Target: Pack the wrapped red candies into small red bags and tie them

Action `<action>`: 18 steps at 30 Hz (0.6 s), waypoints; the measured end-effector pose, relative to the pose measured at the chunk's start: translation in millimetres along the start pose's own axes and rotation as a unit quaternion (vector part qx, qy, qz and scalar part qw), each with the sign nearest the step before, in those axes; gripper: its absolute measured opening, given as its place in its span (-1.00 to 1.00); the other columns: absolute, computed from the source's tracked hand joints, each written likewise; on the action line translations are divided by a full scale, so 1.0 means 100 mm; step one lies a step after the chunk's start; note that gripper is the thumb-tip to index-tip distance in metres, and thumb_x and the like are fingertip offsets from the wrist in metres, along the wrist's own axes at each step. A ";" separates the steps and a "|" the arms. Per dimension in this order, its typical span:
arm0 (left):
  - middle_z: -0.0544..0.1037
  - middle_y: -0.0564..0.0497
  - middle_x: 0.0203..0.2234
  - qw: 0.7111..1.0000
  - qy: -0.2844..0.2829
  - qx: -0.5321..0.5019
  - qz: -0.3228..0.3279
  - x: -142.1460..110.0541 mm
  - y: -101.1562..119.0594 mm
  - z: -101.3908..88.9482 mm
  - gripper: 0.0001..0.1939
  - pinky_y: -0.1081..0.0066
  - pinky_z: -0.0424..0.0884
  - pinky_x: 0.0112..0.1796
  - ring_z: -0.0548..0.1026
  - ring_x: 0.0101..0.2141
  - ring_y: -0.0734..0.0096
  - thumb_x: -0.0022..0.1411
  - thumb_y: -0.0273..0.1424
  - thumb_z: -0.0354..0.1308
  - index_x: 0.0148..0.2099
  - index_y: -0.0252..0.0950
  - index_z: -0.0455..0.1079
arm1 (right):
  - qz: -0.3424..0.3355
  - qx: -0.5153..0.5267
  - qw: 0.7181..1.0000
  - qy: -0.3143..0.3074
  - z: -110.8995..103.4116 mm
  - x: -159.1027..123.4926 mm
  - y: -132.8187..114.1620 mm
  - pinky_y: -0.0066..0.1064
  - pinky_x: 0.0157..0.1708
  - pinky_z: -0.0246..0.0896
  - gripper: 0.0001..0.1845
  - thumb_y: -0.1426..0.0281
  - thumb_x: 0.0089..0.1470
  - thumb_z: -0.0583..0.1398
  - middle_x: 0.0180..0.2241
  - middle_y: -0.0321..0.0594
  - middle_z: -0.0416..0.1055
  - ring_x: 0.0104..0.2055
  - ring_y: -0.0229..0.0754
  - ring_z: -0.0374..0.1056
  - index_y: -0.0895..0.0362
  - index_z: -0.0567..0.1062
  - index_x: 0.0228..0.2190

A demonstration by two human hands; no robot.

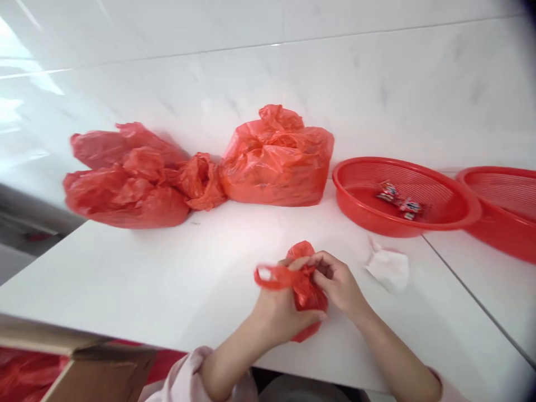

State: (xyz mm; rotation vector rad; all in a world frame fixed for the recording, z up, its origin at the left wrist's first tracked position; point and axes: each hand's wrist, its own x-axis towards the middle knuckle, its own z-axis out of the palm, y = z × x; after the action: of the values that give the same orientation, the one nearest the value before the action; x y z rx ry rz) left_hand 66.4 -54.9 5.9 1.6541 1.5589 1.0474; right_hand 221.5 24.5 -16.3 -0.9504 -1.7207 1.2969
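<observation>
A small red plastic bag (305, 290), bunched into a bundle, sits between both my hands above the white table's front edge. My left hand (280, 312) wraps round its lower part, fingers closed. One handle loop sticks out to the left. My right hand (338, 283) pinches the bag's knotted top with fingers pressed together.
Two larger red plastic bags lie at the back: a crumpled one (125, 178) on the left and a fuller one (276, 159). A red basket (355, 195) holds a few wrapped candies (400, 201); a second basket (502, 212) stands right. A crumpled white tissue (389, 269) lies nearby. A cardboard box (84, 363) is lower left.
</observation>
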 end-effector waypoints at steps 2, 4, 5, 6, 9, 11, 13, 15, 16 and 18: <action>0.49 -0.11 0.04 1.000 0.015 -0.003 0.012 0.04 -0.01 0.07 -0.39 0.06 0.40 0.04 0.47 0.00 0.04 0.02 -0.43 0.30 0.16 -0.16 0.35 | 0.007 0.044 0.999 -0.016 -0.05 -0.01 0.01 -0.40 -0.29 0.34 -0.89 0.38 0.03 0.18 -0.36 -0.25 0.45 -0.31 -0.22 0.39 0.12 0.45 -0.34; 0.60 -0.04 -0.13 0.999 0.046 -0.026 0.005 0.06 -0.05 -0.01 -0.70 0.18 0.49 -0.07 0.56 -0.14 0.16 0.18 -0.45 0.13 -0.03 -0.18 0.49 | 0.021 0.056 0.998 0.024 -0.14 0.00 0.05 -0.39 -0.30 0.37 -0.81 0.29 0.02 0.23 -0.30 -0.19 0.47 -0.28 -0.19 0.41 0.12 0.48 -0.31; 0.63 -0.01 -0.22 0.997 0.066 -0.034 -0.003 0.05 -0.09 -0.10 -0.76 0.23 0.51 -0.13 0.58 -0.20 0.20 0.22 -0.44 0.08 -0.12 -0.19 0.53 | 0.033 0.057 0.996 0.056 -0.19 0.00 0.08 -0.39 -0.32 0.39 -0.78 0.25 0.02 0.25 -0.27 -0.17 0.47 -0.28 -0.18 0.41 0.12 0.49 -0.30; 0.64 0.00 -0.27 0.995 0.092 -0.037 -0.015 0.02 -0.13 -0.23 -0.79 0.27 0.53 -0.17 0.59 -0.24 0.23 0.23 -0.41 0.08 -0.18 -0.20 0.54 | 0.046 0.058 0.993 0.087 -0.23 0.02 0.13 -0.39 -0.36 0.39 -0.75 0.22 0.00 0.26 -0.26 -0.16 0.47 -0.30 -0.18 0.41 0.11 0.49 -0.30; 0.65 -0.02 -0.33 0.974 0.214 -0.034 -0.063 -0.27 -0.28 -0.83 -0.81 0.30 0.55 -0.26 0.60 -0.29 0.21 0.17 -0.29 0.16 -0.25 -0.25 0.54 | 0.085 0.056 0.986 0.135 -0.32 0.06 0.25 -0.41 -0.42 0.39 -0.70 0.18 -0.06 0.30 -0.33 -0.18 0.45 -0.37 -0.21 0.38 0.11 0.49 -0.33; 0.65 -0.04 -0.36 0.935 0.337 -0.011 -0.108 -0.61 -0.38 -1.36 -0.75 0.29 0.55 -0.31 0.60 -0.33 0.19 0.14 -0.22 0.17 -0.26 -0.29 0.52 | 0.101 0.048 0.986 0.122 -0.32 0.08 0.31 -0.38 -0.42 0.40 -0.68 0.16 -0.11 0.31 -0.39 -0.20 0.44 -0.40 -0.20 0.37 0.10 0.49 -0.34; 0.62 -0.02 -0.37 0.871 0.468 0.029 -0.149 -1.04 -0.47 -1.92 -0.72 0.31 0.53 -0.33 0.57 -0.35 0.24 0.12 -0.22 0.18 -0.23 -0.32 0.49 | 0.116 0.030 0.988 0.097 -0.30 0.07 0.34 -0.29 -0.39 0.41 -0.66 0.13 -0.13 0.32 -0.41 -0.19 0.44 -0.40 -0.16 0.37 0.08 0.49 -0.34; 0.58 0.06 -0.37 0.787 0.584 0.084 -0.182 -1.51 -0.57 -2.43 -0.77 0.37 0.49 -0.31 0.52 -0.32 0.33 0.14 -0.29 0.18 -0.18 -0.30 0.45 | 0.131 0.011 0.988 0.080 -0.27 0.05 0.35 -0.19 -0.33 0.41 -0.67 0.09 -0.12 0.32 -0.40 -0.16 0.45 -0.38 -0.11 0.38 0.02 0.50 -0.35; 0.54 0.10 -0.42 0.749 0.620 0.112 -0.204 -1.74 -0.62 -2.64 -0.82 0.41 0.47 -0.33 0.49 -0.34 0.37 0.11 -0.35 0.22 -0.21 -0.29 0.45 | 0.138 0.003 0.987 0.077 -0.26 0.05 0.35 -0.15 -0.30 0.40 -0.68 0.07 -0.11 0.32 -0.40 -0.13 0.45 -0.37 -0.09 0.38 -0.01 0.51 -0.35; 0.43 0.15 -0.54 0.686 0.662 0.155 -0.257 -2.16 -0.75 -2.94 -0.84 0.48 0.40 -0.45 0.41 -0.44 0.44 0.08 -0.37 0.30 -0.33 -0.31 0.40 | 0.136 0.000 0.987 0.088 -0.24 0.04 0.35 -0.05 -0.30 0.37 -0.71 0.04 -0.12 0.33 -0.41 -0.07 0.46 -0.37 -0.04 0.39 -0.05 0.54 -0.39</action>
State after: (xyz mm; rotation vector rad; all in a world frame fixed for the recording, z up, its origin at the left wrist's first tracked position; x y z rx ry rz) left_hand -222.9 -284.0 57.2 0.2285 2.9617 1.8256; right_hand 244.9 44.8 -45.1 -1.2941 -1.4921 1.3382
